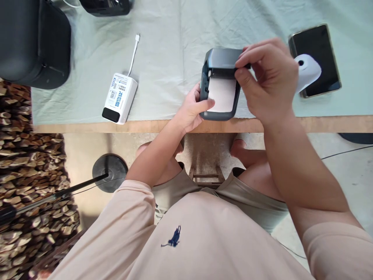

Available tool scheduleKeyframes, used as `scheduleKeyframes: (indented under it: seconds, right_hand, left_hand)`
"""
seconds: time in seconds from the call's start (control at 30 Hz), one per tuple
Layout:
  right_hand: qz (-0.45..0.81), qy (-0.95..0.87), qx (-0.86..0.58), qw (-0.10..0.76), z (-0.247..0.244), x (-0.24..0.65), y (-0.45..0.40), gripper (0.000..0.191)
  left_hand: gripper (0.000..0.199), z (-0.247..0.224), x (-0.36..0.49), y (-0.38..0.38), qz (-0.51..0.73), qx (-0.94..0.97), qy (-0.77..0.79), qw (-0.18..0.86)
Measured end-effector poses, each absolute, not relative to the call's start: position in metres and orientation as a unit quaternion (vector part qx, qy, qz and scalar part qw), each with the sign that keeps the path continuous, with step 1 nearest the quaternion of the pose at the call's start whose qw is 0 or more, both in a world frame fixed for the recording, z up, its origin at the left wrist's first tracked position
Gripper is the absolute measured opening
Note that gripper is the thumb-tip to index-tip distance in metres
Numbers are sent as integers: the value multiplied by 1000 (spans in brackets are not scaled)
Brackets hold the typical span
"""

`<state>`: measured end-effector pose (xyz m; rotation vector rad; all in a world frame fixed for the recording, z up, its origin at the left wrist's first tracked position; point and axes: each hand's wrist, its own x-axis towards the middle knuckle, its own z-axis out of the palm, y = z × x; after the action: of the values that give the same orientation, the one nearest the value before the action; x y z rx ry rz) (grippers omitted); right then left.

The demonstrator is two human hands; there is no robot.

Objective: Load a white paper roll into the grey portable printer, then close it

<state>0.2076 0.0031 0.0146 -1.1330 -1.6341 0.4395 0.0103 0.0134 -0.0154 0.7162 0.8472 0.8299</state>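
Near the table edge is a dark grey handheld printer (220, 116) with its lid (224, 58) raised and white paper (222, 95) in its bay. My left hand (194, 109) is closed around the printer's left side, thumb over the rim onto the paper. My right hand (269, 77) pinches the right end of the lid near a black roller (223, 73). Close behind that hand sits a white rounded object (309, 72) with a dark round hole, partly hidden by the hand; I cannot tell its kind. It overlaps a dark-screened phone (320, 50).
A white power bank (124, 97) with a short cable lies at left on the pale cloth (163, 50). A black case (55, 46) and another black device (106, 6) stand further left. Below are a round stand base (109, 173) and stacked firewood (29, 167).
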Motion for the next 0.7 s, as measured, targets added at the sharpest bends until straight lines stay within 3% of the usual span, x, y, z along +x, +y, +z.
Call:
scheduleKeyframes:
  seconds: [0.17, 0.43, 0.53, 0.7]
  right_hand:
    - [190, -705, -466, 500, -1, 209, 5, 12]
    - [415, -572, -527, 472, -19, 214, 14, 70]
    - [482, -538, -520, 457, -27, 212, 18, 86]
    - [466, -554, -518, 455, -19, 206, 12, 84]
  left_hand:
    - [58, -18, 8, 15, 386, 331, 372, 777]
    - [74, -21, 4, 12, 381, 330, 367, 782]
    - [67, -20, 3, 10, 388, 331, 355, 783]
    - [36, -19, 7, 6, 420, 347, 351, 762]
